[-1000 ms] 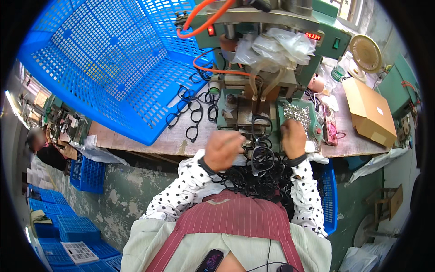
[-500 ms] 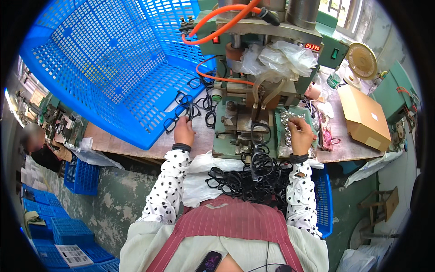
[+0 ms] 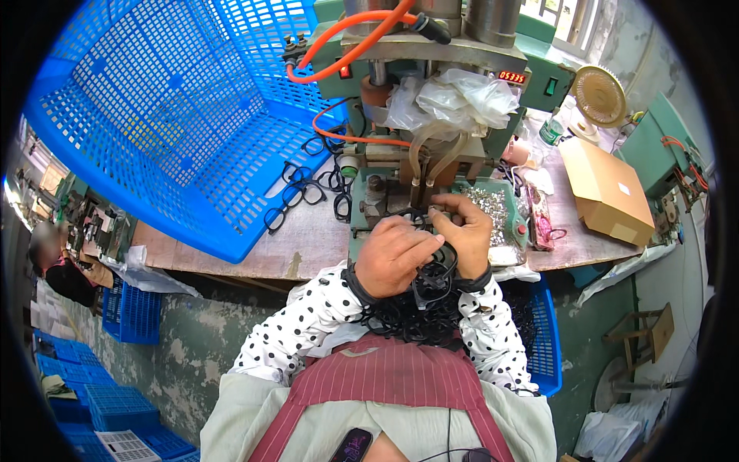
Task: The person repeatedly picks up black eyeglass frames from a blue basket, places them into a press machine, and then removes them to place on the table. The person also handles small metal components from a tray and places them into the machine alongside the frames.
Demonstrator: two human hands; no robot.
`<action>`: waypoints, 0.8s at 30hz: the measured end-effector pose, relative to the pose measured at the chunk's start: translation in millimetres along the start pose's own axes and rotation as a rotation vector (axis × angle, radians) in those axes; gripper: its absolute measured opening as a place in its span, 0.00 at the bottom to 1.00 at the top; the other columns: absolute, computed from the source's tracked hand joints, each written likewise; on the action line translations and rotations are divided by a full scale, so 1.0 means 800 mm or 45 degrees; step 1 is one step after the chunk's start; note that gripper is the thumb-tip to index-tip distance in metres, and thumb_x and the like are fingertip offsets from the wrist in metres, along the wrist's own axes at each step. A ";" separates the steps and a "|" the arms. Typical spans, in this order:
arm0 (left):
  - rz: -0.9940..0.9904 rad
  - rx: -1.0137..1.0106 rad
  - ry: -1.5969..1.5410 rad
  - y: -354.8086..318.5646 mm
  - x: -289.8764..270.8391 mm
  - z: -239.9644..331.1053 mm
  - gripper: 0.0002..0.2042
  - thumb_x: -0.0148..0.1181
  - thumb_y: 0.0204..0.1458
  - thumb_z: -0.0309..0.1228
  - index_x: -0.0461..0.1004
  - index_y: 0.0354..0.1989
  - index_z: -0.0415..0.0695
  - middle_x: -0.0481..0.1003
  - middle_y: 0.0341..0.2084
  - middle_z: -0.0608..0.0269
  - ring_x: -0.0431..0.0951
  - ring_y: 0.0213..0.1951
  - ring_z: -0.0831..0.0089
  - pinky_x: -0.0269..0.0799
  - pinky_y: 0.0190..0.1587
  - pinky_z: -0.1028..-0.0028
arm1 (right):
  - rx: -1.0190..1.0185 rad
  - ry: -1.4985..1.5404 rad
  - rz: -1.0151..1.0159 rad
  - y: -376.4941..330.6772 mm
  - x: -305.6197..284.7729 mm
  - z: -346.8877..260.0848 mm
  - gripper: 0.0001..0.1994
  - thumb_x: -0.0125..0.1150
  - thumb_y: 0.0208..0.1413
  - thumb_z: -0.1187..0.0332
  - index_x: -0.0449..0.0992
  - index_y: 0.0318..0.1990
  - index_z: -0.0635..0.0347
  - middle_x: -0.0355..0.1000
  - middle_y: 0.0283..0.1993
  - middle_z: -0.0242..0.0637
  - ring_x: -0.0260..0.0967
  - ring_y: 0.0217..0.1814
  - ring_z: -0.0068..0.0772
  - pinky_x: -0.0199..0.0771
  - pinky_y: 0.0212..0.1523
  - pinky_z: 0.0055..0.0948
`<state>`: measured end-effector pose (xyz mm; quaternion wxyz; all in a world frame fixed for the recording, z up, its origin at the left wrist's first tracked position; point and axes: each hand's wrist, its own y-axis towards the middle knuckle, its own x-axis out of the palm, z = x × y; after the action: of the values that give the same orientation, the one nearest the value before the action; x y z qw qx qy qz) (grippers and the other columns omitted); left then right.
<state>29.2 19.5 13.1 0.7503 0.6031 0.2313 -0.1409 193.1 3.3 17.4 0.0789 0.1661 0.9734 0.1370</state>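
Both my hands meet at the front of a green press machine (image 3: pixel 376 185), under its two clear tubes. My left hand (image 3: pixel 394 258) is closed on a black eyeglass frame (image 3: pixel 436 279), which is partly hidden behind the fingers. Close beside it, my right hand (image 3: pixel 466 235) has thumb and forefinger pinched over the frame's upper part. What the pinch holds is too small to make out. Below the hands, a heap of black eyeglass frames (image 3: pixel 408 319) rests against my apron. A tray of small shiny metal pieces (image 3: pixel 489 202) sits just right of my right hand.
A big blue basket (image 3: pixel 223 231) stands tilted at the left, with several loose eyeglass frames (image 3: pixel 294 197) beside it on the table. To the right are a cardboard box (image 3: pixel 604 196) and a gold round fan-like object (image 3: pixel 600 96). Another blue basket (image 3: pixel 546 331) is low right.
My left hand has moved right from the loose frames by the basket to the frame at the press. My right hand has left the metal-piece tray and joined it.
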 end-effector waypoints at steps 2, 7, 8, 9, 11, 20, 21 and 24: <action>-0.005 0.007 -0.083 0.000 0.003 -0.002 0.26 0.63 0.38 0.20 0.70 0.52 0.42 0.76 0.36 0.61 0.75 0.34 0.62 0.69 0.42 0.63 | 0.051 0.085 0.026 0.003 0.008 0.001 0.14 0.67 0.45 0.74 0.76 0.42 0.65 0.76 0.33 0.34 0.66 0.27 0.17 0.64 0.27 0.20; -0.105 0.155 -0.129 -0.012 -0.004 0.006 0.26 0.61 0.36 0.21 0.70 0.51 0.40 0.75 0.35 0.60 0.73 0.32 0.61 0.69 0.40 0.63 | 0.040 0.157 0.084 0.014 0.027 0.004 0.22 0.68 0.43 0.75 0.66 0.46 0.65 0.76 0.34 0.39 0.72 0.34 0.20 0.70 0.32 0.21; -0.109 0.190 -0.137 -0.013 -0.008 0.008 0.26 0.61 0.36 0.21 0.70 0.51 0.40 0.75 0.36 0.60 0.73 0.33 0.61 0.69 0.42 0.63 | 0.069 0.231 0.035 0.014 0.027 0.003 0.23 0.68 0.43 0.76 0.65 0.47 0.65 0.76 0.33 0.40 0.72 0.33 0.21 0.69 0.32 0.20; -0.113 0.225 -0.146 -0.012 -0.010 0.010 0.27 0.61 0.37 0.21 0.70 0.52 0.40 0.75 0.37 0.60 0.74 0.34 0.60 0.68 0.44 0.62 | 0.057 0.262 0.043 0.015 0.028 0.003 0.23 0.68 0.43 0.76 0.65 0.47 0.65 0.76 0.32 0.40 0.72 0.33 0.21 0.69 0.31 0.20; -0.166 0.221 -0.165 -0.006 -0.012 0.008 0.24 0.62 0.40 0.22 0.71 0.51 0.40 0.77 0.38 0.59 0.76 0.37 0.59 0.69 0.47 0.60 | 0.036 0.327 0.058 0.015 0.030 0.003 0.23 0.68 0.43 0.76 0.64 0.46 0.65 0.75 0.32 0.40 0.70 0.31 0.20 0.69 0.31 0.20; -0.328 0.187 -0.342 -0.008 0.008 -0.024 0.27 0.63 0.36 0.19 0.71 0.51 0.42 0.75 0.44 0.60 0.73 0.42 0.53 0.69 0.49 0.57 | 0.059 -1.084 0.381 0.046 -0.134 0.158 0.13 0.66 0.49 0.64 0.75 0.42 0.52 0.78 0.34 0.38 0.75 0.36 0.44 0.72 0.36 0.39; -0.310 0.195 -0.352 -0.007 0.007 -0.025 0.27 0.63 0.36 0.20 0.71 0.51 0.42 0.74 0.43 0.60 0.72 0.42 0.54 0.68 0.48 0.57 | -0.025 -0.994 0.324 0.041 -0.136 0.155 0.12 0.65 0.50 0.62 0.76 0.41 0.52 0.78 0.34 0.39 0.76 0.37 0.43 0.73 0.36 0.39; -0.287 0.203 -0.349 -0.003 0.006 -0.023 0.25 0.61 0.36 0.22 0.70 0.48 0.41 0.73 0.38 0.60 0.70 0.39 0.55 0.67 0.45 0.59 | 0.002 -1.448 0.230 0.019 -0.125 0.141 0.12 0.66 0.49 0.60 0.75 0.37 0.55 0.75 0.32 0.40 0.74 0.36 0.46 0.73 0.35 0.43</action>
<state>29.0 37.4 5.8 0.7040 0.6062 0.1811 -0.3226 313.9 10.0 -74.6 0.5779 0.2961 0.7599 0.0315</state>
